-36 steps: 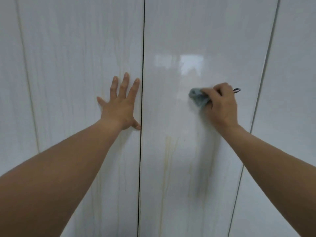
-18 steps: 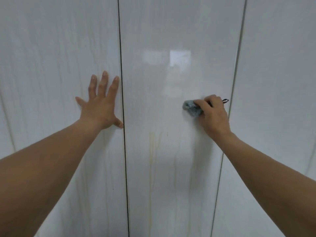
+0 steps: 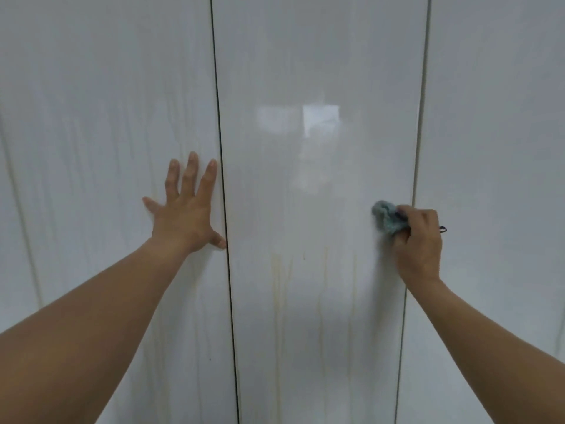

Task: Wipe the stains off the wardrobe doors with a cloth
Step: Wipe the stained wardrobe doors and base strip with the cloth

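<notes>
Glossy white wardrobe doors fill the view. The middle door (image 3: 318, 71) carries faint yellowish drip stains (image 3: 279, 289) running down its lower half. My right hand (image 3: 420, 244) grips a bunched grey-blue cloth (image 3: 386, 218) and presses it against the middle door near its right edge, above the stains. A small dark loop sticks out to the right of that hand. My left hand (image 3: 186, 209) lies flat with fingers spread on the left door (image 3: 107, 87), beside the dark gap between the doors.
A third door panel (image 3: 495, 117) stands to the right of the middle one. Faint streaks also run down the left door. A bright window reflection (image 3: 319, 123) shows on the middle door.
My right hand has carried the cloth down and to the right across the middle door, toward its right edge. My left hand stays flat on the left door.
</notes>
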Motion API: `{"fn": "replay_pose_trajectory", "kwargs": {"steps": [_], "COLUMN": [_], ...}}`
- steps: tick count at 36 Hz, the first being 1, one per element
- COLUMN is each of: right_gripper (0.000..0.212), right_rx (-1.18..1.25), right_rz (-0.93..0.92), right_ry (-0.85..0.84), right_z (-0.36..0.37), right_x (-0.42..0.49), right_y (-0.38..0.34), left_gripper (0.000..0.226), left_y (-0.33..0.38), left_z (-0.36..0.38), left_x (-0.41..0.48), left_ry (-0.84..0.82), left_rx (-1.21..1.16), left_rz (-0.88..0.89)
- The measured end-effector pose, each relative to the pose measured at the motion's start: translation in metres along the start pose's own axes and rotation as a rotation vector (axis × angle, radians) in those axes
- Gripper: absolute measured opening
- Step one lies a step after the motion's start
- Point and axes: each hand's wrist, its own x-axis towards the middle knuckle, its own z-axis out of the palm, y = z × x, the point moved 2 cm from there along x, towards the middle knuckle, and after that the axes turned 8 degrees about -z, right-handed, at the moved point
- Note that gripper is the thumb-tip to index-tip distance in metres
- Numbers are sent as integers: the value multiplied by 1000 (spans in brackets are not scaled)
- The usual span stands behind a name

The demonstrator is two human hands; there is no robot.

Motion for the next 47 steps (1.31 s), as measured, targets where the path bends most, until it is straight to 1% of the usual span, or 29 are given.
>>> {"fn": "replay_pose_trajectory", "kwargs": {"steps": [2,5,8,9,10,12,13,15,17,19,20,22,26,28,29,31,33,35,36,38,41,43,45,46,47], "right_gripper": [44,46,42,39,37,35,36,37,40,44,47,49,45,45,46,44,43,39,38,39,41,39,38,39,41], "right_rx": [14,-4,-14,-14,-15,-20,-14,23,47,58,56,50,52,66,66,41,-1,-4,9,35,95,88,57,48,38], "right_rz": [118,134,221,217,168,-6,-59,-35,95,255,300,324,389,318,233,6,-167,-229,-229,-149,155,271,273,235,153], "right_ry": [98,136,167,145,95,-51,-103,-127,-62,50,108,168,229,198,138,0,-92,-103,-90,-27,174,274,281,247,196], "right_z": [-2,7,21,25,29,33,32,26,18,12,11,12,24,32,36,42,44,42,40,38,36,42,54,61,67], "right_x": [7,-1,-27,-40,-53,-75,-80,-76,-61,-46,-41,-36,-41,-46,-51,-60,-65,-61,-57,-47,-35,-37,-50,-60,-70], "right_y": [-1,-1,-4,-8,-11,-15,-14,-10,-8,-5,-3,-6,-16,-24,-28,-32,-30,-25,-24,-25,-29,-38,-49,-55,-61], "left_gripper": [166,165,163,163,163,164,164,164,164,162,161,159,159,159,159,158,155,153,153,153,149,143,143,145,148], "left_y": [0,0,1,1,1,0,0,0,0,-1,-2,-5,-5,-5,-5,-7,-9,-10,-11,-10,-15,-21,-31,-37,-42], "left_z": [0,0,-1,-1,-1,-1,-1,-1,-2,-1,1,3,5,6,6,7,11,13,15,13,15,23,38,48,59], "left_x": [0,-1,-1,-1,-1,-2,-1,0,0,0,1,1,1,2,2,1,-1,0,0,0,-3,-11,-24,-32,-40], "left_ry": [0,2,5,3,6,13,13,10,-1,6,14,27,38,50,52,56,68,83,94,101,131,153,137,107,75], "left_rx": [5,4,8,9,11,17,18,22,31,48,54,56,66,64,61,63,70,72,77,87,92,98,105,122,144], "left_rz": [-2,2,-3,-5,-5,-1,4,13,10,16,24,36,46,51,52,52,58,68,70,78,97,108,107,104,103]}}
